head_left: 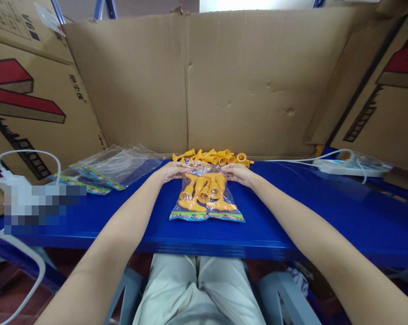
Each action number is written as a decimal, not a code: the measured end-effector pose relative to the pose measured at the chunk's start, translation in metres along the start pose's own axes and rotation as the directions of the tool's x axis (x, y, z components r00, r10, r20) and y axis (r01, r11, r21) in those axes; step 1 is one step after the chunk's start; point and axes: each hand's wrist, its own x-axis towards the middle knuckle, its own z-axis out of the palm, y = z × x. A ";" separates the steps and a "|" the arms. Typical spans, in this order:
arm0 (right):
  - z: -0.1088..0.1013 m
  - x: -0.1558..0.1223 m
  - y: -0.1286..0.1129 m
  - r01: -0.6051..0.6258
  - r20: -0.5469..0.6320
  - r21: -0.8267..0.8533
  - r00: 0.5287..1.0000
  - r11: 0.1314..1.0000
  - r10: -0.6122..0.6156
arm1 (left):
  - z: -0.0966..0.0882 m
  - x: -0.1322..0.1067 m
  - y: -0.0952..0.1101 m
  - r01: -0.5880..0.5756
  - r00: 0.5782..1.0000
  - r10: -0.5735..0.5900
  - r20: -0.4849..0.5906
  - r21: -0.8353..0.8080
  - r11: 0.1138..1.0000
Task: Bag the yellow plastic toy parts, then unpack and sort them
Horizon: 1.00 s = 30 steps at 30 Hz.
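Note:
A clear plastic bag (207, 215) with a colourful printed edge lies flat on the blue table, that edge towards me. Inside it are several orange-yellow plastic pieces (201, 185) with flared, hollow ends. At the bag's far left corner, my left hand (174, 171) has its fingers closed on the plastic. My right hand (239, 174) pinches the far right corner in the same way. Just behind the bag lies a heap of similar loose orange pieces (220, 157), partly hidden by the bag's far end and my fingers.
Flat clear bags (112, 169) with printed edges lie at the left. A white device with a cable (14, 187), partly blurred out, stands at the far left. On the right is a white power strip (353, 167). Cardboard walls (251, 81) enclose the blue table (292, 198).

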 end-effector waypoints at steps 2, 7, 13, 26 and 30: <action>-0.002 0.002 0.001 0.014 0.023 0.002 1.000 1.000 -0.014 | -0.002 -0.002 0.001 0.001 1.000 -0.001 0.029 0.007 1.000; -0.008 0.006 0.001 0.014 0.088 0.015 0.996 1.000 -0.015 | -0.007 -0.005 0.004 0.021 0.999 -0.022 0.033 0.029 0.999; -0.012 0.007 0.000 0.009 0.105 0.007 0.994 1.000 -0.009 | -0.010 -0.004 0.003 0.014 1.000 -0.015 0.015 0.074 0.997; -0.005 0.010 0.003 0.237 0.104 -0.400 0.971 0.885 -0.213 | 0.005 0.007 -0.001 -0.204 0.964 0.264 -0.022 0.573 0.794; -0.008 0.011 0.001 0.346 0.174 -0.658 0.934 0.669 -0.312 | 0.005 0.007 -0.001 -0.304 0.909 0.408 0.084 0.802 0.514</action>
